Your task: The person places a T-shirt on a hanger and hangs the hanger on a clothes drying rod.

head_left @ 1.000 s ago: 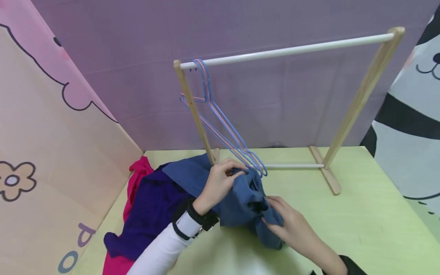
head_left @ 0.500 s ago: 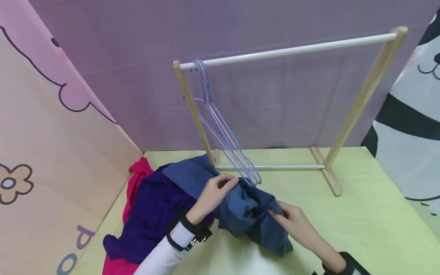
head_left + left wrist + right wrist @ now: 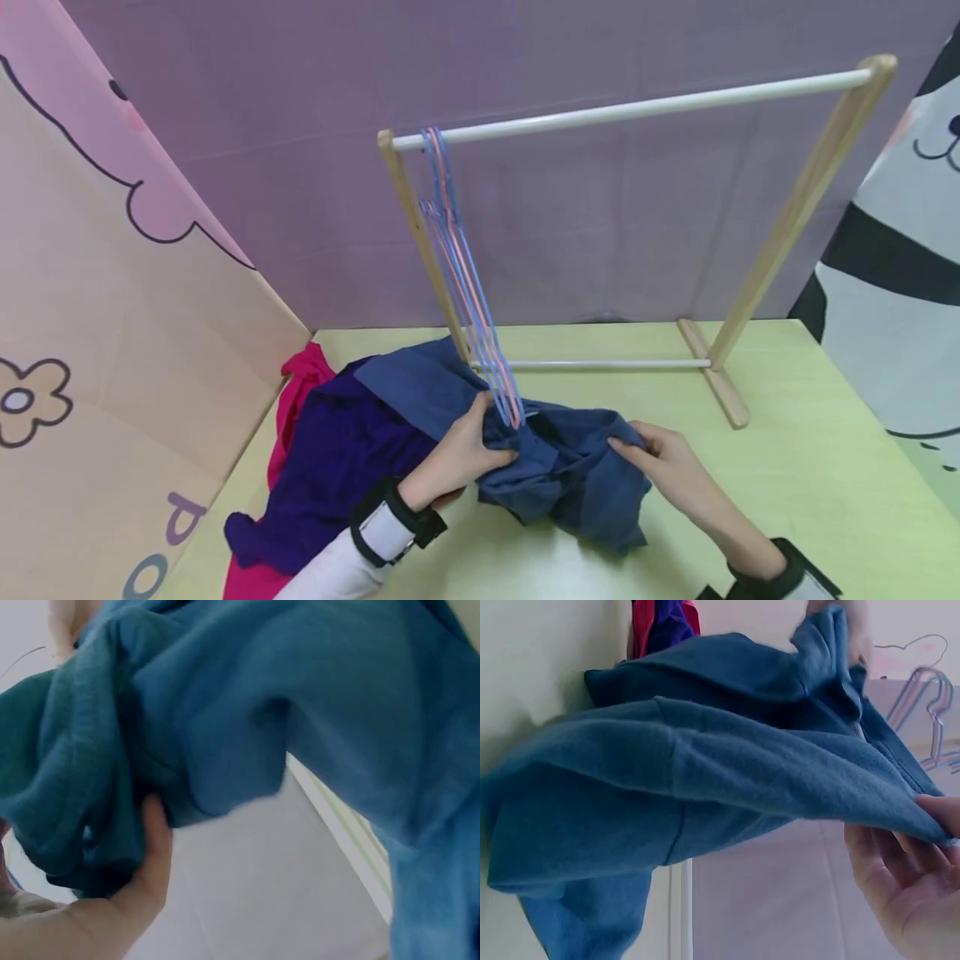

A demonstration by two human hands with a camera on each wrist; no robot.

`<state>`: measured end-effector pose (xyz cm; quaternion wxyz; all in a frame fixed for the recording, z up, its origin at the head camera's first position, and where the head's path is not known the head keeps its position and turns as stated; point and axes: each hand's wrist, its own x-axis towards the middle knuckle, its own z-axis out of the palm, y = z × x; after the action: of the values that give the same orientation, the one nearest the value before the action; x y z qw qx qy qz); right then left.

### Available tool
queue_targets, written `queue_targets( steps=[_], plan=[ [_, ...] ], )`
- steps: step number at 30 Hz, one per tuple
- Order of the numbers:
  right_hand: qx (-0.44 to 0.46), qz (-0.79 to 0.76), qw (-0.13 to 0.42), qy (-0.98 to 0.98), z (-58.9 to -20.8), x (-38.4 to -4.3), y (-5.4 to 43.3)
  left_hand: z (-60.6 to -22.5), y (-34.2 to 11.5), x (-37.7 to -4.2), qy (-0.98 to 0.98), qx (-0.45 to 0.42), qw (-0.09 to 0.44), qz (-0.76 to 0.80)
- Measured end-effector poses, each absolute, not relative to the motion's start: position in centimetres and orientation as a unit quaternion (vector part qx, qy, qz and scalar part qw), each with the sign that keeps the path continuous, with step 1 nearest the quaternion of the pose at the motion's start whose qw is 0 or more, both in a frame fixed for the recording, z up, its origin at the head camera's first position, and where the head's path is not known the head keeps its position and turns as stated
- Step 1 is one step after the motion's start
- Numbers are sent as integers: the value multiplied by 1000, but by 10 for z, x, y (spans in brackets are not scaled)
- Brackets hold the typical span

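A blue garment (image 3: 600, 475) is bunched up over the table, its left part lying on a dark purple garment (image 3: 337, 467). My left hand (image 3: 459, 450) grips its upper edge, with the thumb (image 3: 156, 840) against the cloth in the left wrist view and the fingers mostly hidden behind it. Between thumb and fingers, my right hand (image 3: 671, 471) pinches the right end of the edge. In the right wrist view a seamed panel of the blue cloth (image 3: 727, 761) stretches toward the right hand (image 3: 915, 877). Several blue and pink hangers (image 3: 467, 283) overlap the garment beside my left hand.
The hangers hook over the white top rail (image 3: 637, 108) of a wooden-ended clothes rack (image 3: 802, 208), near its left post. Red-pink cloth (image 3: 303, 371) lies under the purple garment at the table's left. The pale green table (image 3: 810, 467) meets a purple backdrop behind.
My right hand has drawn the garment's edge to the right, spreading it wider. My left hand has shifted left and down, and the hangers have swung toward the left post and hang closer together.
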<state>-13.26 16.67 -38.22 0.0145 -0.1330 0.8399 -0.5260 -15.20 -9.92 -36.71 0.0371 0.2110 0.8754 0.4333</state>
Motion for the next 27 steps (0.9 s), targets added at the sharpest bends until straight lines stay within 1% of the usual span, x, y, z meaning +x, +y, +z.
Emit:
queue_targets(
  steps=[5,12,15,18,23,27],
  plan=[
    [-120,-510,13,852,-375,-138,181,-368,-112,-153,868,242,47,432],
    [-162,-490,-13,857,-359,-145,200,-359,-128,-157,859,272,82,425],
    [-177,-484,-15,857,-352,-147,206,-355,-134,-160,856,297,72,416],
    [-167,-461,-25,871,-344,-149,211,-353,-139,-161,855,310,56,412],
    [-138,-419,-55,896,-332,-149,218,-345,-142,-159,852,283,49,438],
    [-141,-441,-86,882,-327,-147,221,-338,-141,-157,834,265,43,481]
  ],
)
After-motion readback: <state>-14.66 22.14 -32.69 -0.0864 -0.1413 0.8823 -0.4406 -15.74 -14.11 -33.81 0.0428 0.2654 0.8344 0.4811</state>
